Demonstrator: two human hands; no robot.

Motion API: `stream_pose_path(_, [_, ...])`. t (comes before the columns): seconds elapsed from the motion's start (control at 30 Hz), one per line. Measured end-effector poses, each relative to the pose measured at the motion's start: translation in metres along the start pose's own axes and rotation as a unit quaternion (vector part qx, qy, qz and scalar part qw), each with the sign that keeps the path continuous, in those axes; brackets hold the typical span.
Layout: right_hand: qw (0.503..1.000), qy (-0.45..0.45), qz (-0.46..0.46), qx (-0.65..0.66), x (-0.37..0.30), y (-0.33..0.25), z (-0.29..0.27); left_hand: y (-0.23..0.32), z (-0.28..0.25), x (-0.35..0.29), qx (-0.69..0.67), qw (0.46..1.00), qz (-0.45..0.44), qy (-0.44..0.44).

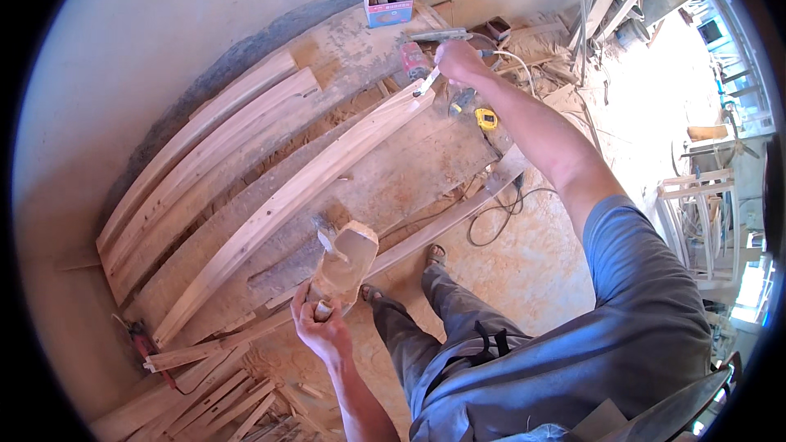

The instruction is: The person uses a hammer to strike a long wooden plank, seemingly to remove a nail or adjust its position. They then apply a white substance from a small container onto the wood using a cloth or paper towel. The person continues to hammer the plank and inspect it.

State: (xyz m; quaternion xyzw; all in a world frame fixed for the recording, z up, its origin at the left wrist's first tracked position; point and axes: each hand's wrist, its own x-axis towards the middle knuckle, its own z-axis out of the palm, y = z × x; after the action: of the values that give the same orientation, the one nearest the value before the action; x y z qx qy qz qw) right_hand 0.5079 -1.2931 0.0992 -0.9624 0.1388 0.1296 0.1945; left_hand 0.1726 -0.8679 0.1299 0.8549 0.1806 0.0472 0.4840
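My left hand (322, 329) grips a cut-open plastic jug (352, 255) by its lower end, low over the near side of the bench. Its hollow faces up, stained with a pale tan coating. My right hand (460, 64) is closed around a small putty knife (427, 82) with a light-coloured blade. The blade meets the far right end of a long curved wooden beam (303, 176), beside a dark spot in the wood. The beam runs across the bench to the lower left.
More curved beams (221, 110) lie along the wall. Near my right forearm are a yellow tape measure (486, 119) and a reddish power tool (415, 60). An open cardboard box (387, 4) stands behind. A black cable (498, 237) loops across the dusty floor; wood strips (217, 409) lie lower left.
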Motion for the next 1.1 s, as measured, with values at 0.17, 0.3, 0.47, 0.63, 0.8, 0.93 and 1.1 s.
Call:
stream_pose_path(0.17, [0.982, 0.01, -0.153, -0.108, 0.01, 0.002, 0.013, -0.003, 0.001, -0.002, 0.007, 1.0, -0.003, 0.0])
stream_pose_path(0.3, [0.969, -0.023, -0.221, -0.11, 0.022, 0.02, 0.017, 0.007, 0.004, -0.003, 0.01, 1.0, -0.026, -0.012])
stream_pose_path(0.47, [0.989, -0.107, -0.012, 0.106, -0.009, -0.013, -0.01, 0.01, 0.0, -0.006, 0.025, 0.999, -0.037, -0.003])
stream_pose_path(0.63, [0.975, -0.014, -0.192, -0.107, -0.003, 0.034, 0.007, 0.015, 0.008, 0.0, 0.012, 1.0, -0.02, -0.009])
stream_pose_path(0.8, [0.971, 0.119, -0.206, 0.006, -0.054, 0.02, -0.019, 0.032, 0.011, 0.018, 0.039, 0.999, 0.029, -0.015])
stream_pose_path(0.93, [0.917, -0.119, -0.176, 0.338, -0.165, -0.031, -0.023, 0.063, 0.021, 0.045, 0.041, 0.997, 0.065, -0.024])
stream_pose_path(1.1, [0.958, -0.009, -0.265, 0.113, -0.218, -0.055, 0.048, 0.102, 0.077, 0.086, 0.031, 0.985, 0.158, -0.067])
